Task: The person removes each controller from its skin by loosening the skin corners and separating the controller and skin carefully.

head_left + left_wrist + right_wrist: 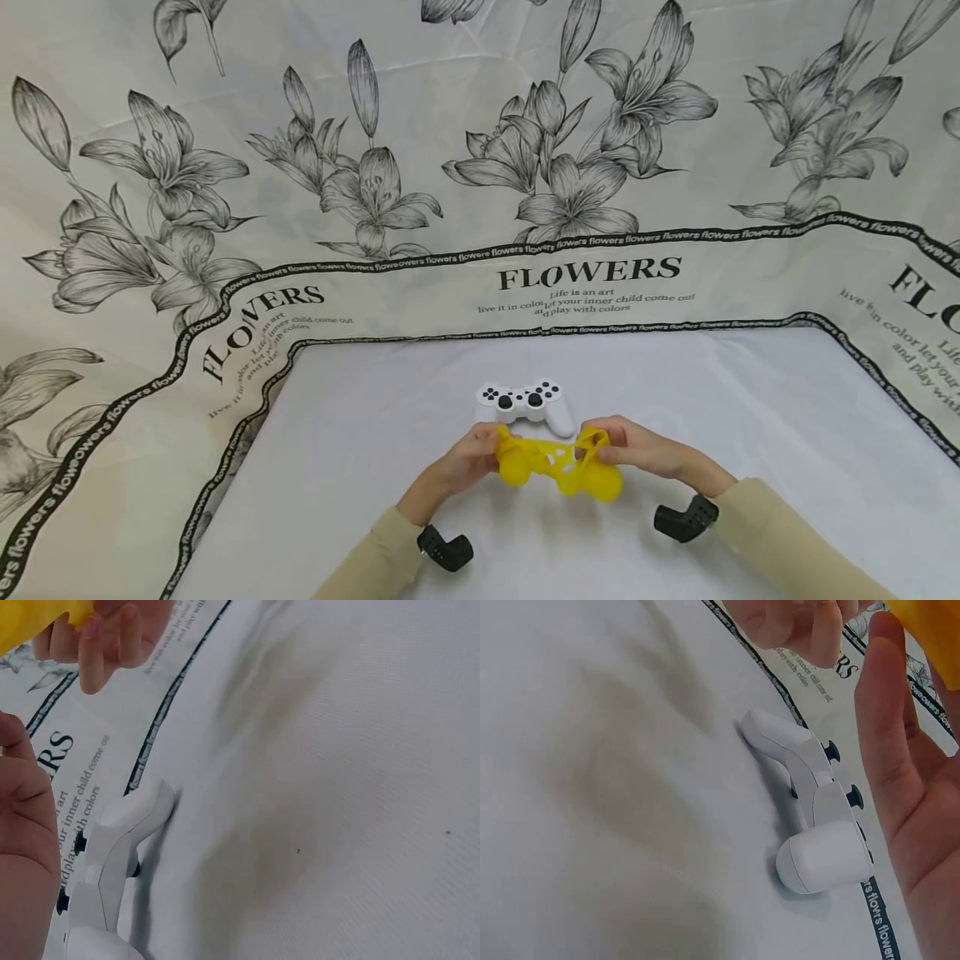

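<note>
Between both hands, a soft yellow controller cover [551,462] with cut-out holes is held up above the white table. My left hand [471,458] pinches its left end, while my right hand [637,446] grips the right end near an opening, thumb in front. Just beyond the cover, a white game controller [525,404] with black sticks and buttons lies on the cloth; its lower left part is hidden by the left hand and cover. In the right wrist view the controller [817,802] rests apart from the hand. Only a corner of the cover [30,622] shows in the left wrist view.
White cloth [360,417] covers the table. Behind it and along both sides hangs a fabric screen [420,300] printed with grey lilies and lettering. Black wrist cameras [686,518] are strapped to both wrists, over beige sleeves.
</note>
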The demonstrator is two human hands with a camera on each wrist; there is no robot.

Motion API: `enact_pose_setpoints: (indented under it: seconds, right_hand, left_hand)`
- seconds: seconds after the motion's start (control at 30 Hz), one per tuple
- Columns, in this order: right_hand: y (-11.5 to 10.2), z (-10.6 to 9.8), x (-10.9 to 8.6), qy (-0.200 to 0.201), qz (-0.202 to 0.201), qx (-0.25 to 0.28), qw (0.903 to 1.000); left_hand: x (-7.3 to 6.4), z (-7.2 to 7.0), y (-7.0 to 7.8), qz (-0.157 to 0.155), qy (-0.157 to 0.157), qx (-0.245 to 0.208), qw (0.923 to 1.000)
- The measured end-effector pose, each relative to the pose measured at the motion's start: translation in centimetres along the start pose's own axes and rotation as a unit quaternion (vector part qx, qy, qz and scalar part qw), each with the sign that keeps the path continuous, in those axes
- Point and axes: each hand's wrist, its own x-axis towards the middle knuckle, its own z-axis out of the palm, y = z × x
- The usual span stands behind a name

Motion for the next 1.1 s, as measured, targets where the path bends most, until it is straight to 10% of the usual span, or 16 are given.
enact_pose_setpoints:
  seconds: [0.3, 0.7, 1.1]
  right_hand:
    - [0.4, -0.2, -0.7, 0.042, 0.022, -0.006, 0.9988]
    - [1.0, 0.0, -0.2, 0.17, 0.08, -0.065, 0.9801]
    - [0.5, 0.4, -0.4, 0.229, 0.123, -0.107, 0.9598]
  left_hand:
    - [0.6, 0.8, 0.8, -0.035, 0.095, 0.074, 0.9921]
    - [1.5, 2.1, 0.3, -0.097, 0.252, 0.109, 0.9567]
    - [1.0, 1.8, 1.2, -0.14, 0.215, 0.153, 0.9542]
